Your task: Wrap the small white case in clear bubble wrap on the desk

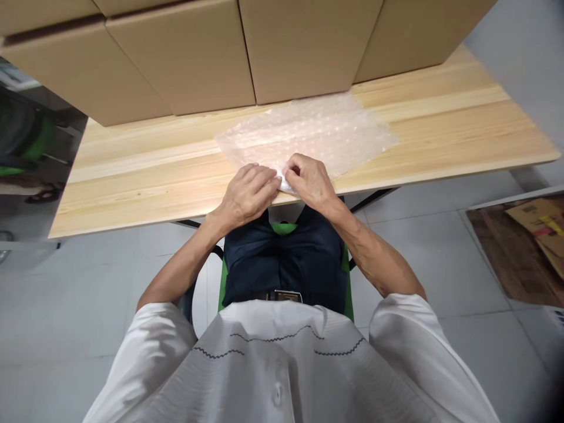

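Observation:
A sheet of clear bubble wrap (pixel 317 129) lies flat on the wooden table, its near end gathered at the front edge. Between my hands there is a small whitish bundle (pixel 286 184), which looks like folded bubble wrap; whether anything is inside it I cannot tell. My left hand (pixel 251 191) rests on the left side of this bundle, fingers together and curled over it. With thumb and fingers bent into a pinch, my right hand (pixel 311 181) grips the bundle's right side. Both sets of fingertips are partly hidden.
Several large cardboard boxes (pixel 304 53) stand in a row along the back of the table (pixel 154 176). Flattened cardboard (pixel 537 229) lies on the right, beyond the table's front edge. A green chair (pixel 348 288) is under me. Dark, blurred items fill the far left.

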Demonstrator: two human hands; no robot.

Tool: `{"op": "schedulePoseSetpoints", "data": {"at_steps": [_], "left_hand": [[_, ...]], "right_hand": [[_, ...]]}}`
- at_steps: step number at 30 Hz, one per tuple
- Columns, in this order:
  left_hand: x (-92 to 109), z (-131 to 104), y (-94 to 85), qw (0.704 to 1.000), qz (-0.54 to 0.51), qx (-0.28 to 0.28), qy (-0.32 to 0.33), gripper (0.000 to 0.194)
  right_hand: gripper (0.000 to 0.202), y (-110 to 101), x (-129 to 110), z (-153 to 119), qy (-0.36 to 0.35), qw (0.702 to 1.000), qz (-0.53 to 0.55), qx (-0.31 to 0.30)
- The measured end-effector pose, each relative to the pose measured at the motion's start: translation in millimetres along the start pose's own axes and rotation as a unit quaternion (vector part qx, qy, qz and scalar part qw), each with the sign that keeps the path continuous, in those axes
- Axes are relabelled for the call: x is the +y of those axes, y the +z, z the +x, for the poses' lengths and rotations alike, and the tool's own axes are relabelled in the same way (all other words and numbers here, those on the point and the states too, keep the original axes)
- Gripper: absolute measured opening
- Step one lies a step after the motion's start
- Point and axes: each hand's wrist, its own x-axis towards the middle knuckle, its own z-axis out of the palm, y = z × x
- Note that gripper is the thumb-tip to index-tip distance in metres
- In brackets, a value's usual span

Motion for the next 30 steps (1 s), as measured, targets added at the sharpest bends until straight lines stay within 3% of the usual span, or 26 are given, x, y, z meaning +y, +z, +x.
{"op": "schedulePoseSetpoints", "data": {"at_steps": [5,15,17,21,25,30], "left_hand": [[-7,13,1.8,0.999,-0.034,-0.020,0.004,0.037],[-14,31,0.7,0.997,-0.003,-0.051,0.049,0.044],[-16,33,-1.3,0.997,-0.015,-0.055,0.051,0.046],[-19,38,-6.0,0.995,-0.033,-0.076,0.059,0.046],[-20,41,-7.6,0.994,-0.053,-0.070,0.060,0.039],[-16,47,-12.6,0.994,-0.065,-0.089,0.026,0.029]], "right_hand": [[0.013,-3,0,2,0.012,1.000,0.018,0.003],[0.013,-13,11,12,0.018,0.999,0.017,-0.030],[0.013,-14,14,8,0.005,1.000,0.012,-0.018],[0.042,-16,9,-14,-0.077,0.995,-0.030,0.049],[0.058,-10,2,-31,-0.163,0.982,-0.094,0.008],[0.061,2,9,-35,-0.161,0.978,-0.133,-0.011]]}}
